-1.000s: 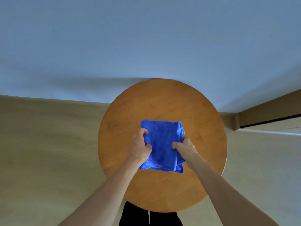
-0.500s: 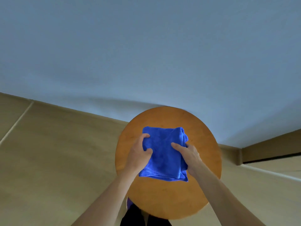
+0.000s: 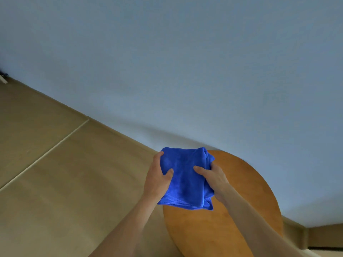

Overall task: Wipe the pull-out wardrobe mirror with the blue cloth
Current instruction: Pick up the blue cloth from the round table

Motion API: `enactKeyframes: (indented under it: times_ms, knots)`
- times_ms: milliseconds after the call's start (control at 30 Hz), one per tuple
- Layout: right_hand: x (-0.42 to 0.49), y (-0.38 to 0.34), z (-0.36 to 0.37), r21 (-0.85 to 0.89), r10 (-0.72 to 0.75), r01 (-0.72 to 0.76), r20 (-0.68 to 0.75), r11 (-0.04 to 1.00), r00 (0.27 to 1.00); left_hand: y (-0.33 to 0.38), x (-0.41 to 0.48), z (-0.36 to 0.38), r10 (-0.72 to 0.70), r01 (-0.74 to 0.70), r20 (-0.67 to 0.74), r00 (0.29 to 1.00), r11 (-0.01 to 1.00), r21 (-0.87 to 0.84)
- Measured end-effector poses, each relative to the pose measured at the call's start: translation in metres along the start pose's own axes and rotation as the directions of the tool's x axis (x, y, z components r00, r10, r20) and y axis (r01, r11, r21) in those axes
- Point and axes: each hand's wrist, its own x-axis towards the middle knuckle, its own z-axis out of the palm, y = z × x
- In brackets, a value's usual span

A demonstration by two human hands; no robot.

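Swinging cloth [image 3: 185,182] left off table [image 3: 232,223], left hand [image 3: 157,179] and right hand [image 3: 214,179] pinching its sides, risking folds spilling if loosening.

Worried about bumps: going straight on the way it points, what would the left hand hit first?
Probably the wall; besides the cloth the left hand grips, nothing else shows in that line, though depth is unclear.
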Motion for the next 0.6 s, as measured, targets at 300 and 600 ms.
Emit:
enactKeyframes:
  times_ms: [300,600]
  knots:
    - [-0.027,-0.038,0.136,-0.141,-0.058,0.071,0.098,0.987,0.994,-0.046,-0.001,-0.132,-0.152,0.140,-0.088,0.984,0.982,-0.126]
    - [-0.043,-0.046,0.273,-0.244,-0.116,0.176,0.244,0.954,0.963,-0.100,-0.018,-0.255,-0.251,0.212,-0.193,0.949,0.957,-0.200]
